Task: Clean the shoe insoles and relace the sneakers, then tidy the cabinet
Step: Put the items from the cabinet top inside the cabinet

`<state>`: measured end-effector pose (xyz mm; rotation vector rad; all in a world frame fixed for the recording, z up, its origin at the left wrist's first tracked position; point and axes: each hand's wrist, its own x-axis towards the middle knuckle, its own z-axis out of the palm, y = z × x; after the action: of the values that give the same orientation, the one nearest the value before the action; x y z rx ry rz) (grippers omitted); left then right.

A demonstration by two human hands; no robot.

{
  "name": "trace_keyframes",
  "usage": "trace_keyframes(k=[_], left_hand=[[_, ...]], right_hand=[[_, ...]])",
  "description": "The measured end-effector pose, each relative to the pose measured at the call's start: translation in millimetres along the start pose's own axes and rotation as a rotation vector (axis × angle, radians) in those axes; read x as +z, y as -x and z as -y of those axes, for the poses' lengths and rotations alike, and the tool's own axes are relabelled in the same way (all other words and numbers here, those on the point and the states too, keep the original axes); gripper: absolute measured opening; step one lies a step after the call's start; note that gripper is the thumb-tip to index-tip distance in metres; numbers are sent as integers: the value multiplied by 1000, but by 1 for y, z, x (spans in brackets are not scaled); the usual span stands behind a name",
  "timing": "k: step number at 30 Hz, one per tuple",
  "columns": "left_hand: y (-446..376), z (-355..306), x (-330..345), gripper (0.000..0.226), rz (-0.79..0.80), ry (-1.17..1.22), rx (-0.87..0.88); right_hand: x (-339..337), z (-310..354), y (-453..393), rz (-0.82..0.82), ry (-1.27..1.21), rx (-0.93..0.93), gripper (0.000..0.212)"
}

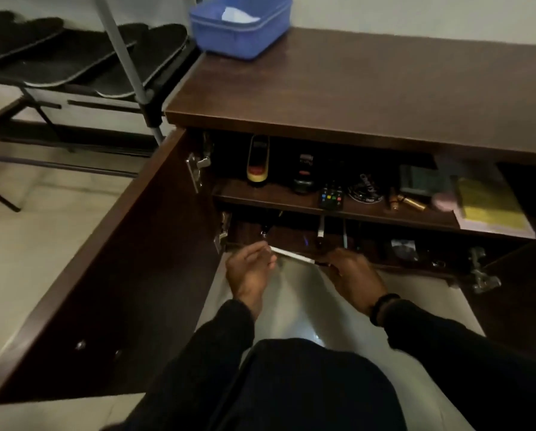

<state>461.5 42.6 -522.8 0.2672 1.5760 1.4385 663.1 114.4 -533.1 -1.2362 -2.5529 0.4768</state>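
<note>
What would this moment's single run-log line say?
stage: tidying cabinet | left hand: pinching thin white stick | right hand: holding its other end | doors: open

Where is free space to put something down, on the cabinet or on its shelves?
The cabinet top is bare to the right of the blue tub. The upper shelf is crowded from the bottles to the yellow book.

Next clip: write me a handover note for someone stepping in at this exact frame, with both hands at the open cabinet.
Left hand: pinches one end of a thin white stick at the lower shelf.
Right hand: holds the stick's other end.
Insoles: laid out on the rack at left.
Blue tub: on the cabinet top.
Upper shelf: cluttered with bottles, a remote and books.
Sneakers: not in view.
Left: tidy both shelves, close the doors.
</note>
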Motion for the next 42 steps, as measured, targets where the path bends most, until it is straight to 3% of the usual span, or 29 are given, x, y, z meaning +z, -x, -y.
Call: trace_keyframes(k=[5,9,14,19,24,31,35,38,40,42], left_hand=[[-46,17,0,19,13,-303,48],[-75,34,0,30,101,-562,81],[-87,43,6,58,194,-602,71],[-74,45,12,56,284,-699,92],[-80,41,14,62,340,-758,114],[-66,4,13,46,428,-784,11],[-43,-31,36,22,603,-1042,22],[-19,-60,76,21,814,-1259,54],[3,-71,109,20,914,-1345,152],[33,-71,143,17,958,-1328,360]], right_hand=[[20,-3,-34,-81,-11,219,21],[32,-2,-46,-24,12,335,22],[43,-1,-46,-136,10,447,20],[63,9,-19,-171,-134,637,18],[76,36,-46,-188,-236,653,17],[52,47,-67,-195,-399,689,22],[5,32,-40,54,-168,592,16],[-47,15,-10,201,84,463,21],[-89,6,14,211,185,420,22],[-126,-5,38,219,247,417,19]])
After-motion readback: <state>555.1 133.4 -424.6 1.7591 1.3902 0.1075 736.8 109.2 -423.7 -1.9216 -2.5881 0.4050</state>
